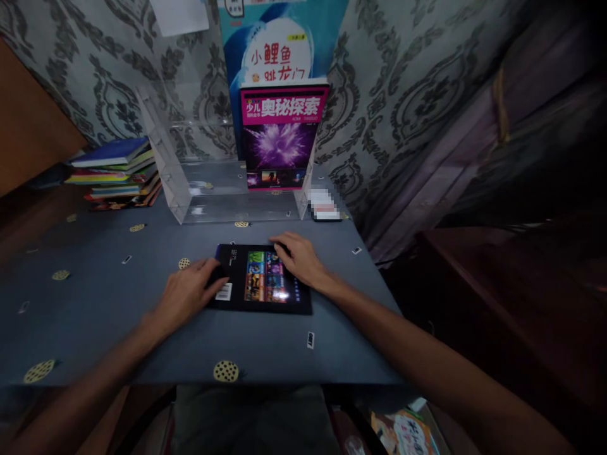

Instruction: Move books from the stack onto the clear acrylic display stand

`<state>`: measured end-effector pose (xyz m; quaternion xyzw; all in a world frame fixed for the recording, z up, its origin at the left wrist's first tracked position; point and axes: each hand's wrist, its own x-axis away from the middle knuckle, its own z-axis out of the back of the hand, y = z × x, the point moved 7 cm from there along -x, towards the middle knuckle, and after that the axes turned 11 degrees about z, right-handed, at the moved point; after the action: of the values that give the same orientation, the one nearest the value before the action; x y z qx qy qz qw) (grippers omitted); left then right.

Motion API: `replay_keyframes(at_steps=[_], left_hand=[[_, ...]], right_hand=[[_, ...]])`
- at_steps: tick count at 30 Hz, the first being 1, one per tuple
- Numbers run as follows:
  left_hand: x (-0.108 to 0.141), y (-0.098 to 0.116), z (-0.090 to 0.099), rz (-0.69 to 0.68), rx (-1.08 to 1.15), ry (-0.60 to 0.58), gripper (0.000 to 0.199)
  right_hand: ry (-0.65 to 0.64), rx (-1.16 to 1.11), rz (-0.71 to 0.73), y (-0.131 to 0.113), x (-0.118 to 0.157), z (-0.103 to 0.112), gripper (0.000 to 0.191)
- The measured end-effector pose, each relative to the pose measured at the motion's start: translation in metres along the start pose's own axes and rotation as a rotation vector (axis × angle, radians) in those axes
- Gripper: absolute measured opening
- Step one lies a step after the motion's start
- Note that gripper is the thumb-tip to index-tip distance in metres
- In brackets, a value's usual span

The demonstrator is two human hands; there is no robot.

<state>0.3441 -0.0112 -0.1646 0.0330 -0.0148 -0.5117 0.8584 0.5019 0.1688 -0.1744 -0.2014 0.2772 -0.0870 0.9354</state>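
A book point(237, 268) with a black back cover lies sideways on the table, its barcode and small colour pictures facing up. My left hand point(192, 287) grips its left edge, thumb on the cover near the barcode. At the far right part of the book, my right hand point(301, 258) holds the edge, fingers bent over it and thumb on the cover. Behind the book stands a clear acrylic rack point(222, 208). In it, a pink and black book point(279, 145) stands upright in front of a large blue book point(284, 38).
A stack of books point(118, 174) sits at the back left. A phone-like item point(325, 205), partly pixelated, lies right of the rack. The grey-blue tablecloth point(118, 303) has pineapple prints. Colourful books point(403, 433) lie below the table's front right edge. Curtains hang at right.
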Motion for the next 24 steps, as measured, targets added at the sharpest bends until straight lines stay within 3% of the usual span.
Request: replay_keyframes(at_steps=[4, 7, 10, 13, 15, 20, 24], left_hand=[[0.005, 0.038, 0.002, -0.122, -0.072, 0.004, 0.026], [0.004, 0.056, 0.012, -0.189, -0.158, 0.12, 0.023], [0.002, 0.068, 0.013, -0.294, -0.158, 0.223, 0.021], [0.001, 0.072, 0.006, -0.379, -0.086, 0.279, 0.028], [0.0, 0.07, 0.001, -0.389, -0.056, 0.288, 0.032], [-0.001, 0.065, -0.004, -0.347, -0.019, 0.238, 0.035], [-0.002, 0.064, -0.005, -0.337, 0.014, 0.217, 0.036]], right_hand=[[-0.101, 0.14, -0.014, 0.0, 0.006, 0.015, 0.025], [-0.169, 0.23, -0.001, -0.012, 0.007, 0.018, 0.024], [-0.189, 0.197, 0.115, -0.039, 0.005, 0.009, 0.026], [-0.221, 0.073, 0.267, -0.064, 0.008, -0.008, 0.037], [-0.255, 0.019, 0.283, -0.069, 0.011, -0.017, 0.045], [-0.319, -0.012, 0.201, -0.06, 0.018, -0.018, 0.05], [-0.282, 0.032, 0.082, -0.042, 0.024, -0.009, 0.052]])
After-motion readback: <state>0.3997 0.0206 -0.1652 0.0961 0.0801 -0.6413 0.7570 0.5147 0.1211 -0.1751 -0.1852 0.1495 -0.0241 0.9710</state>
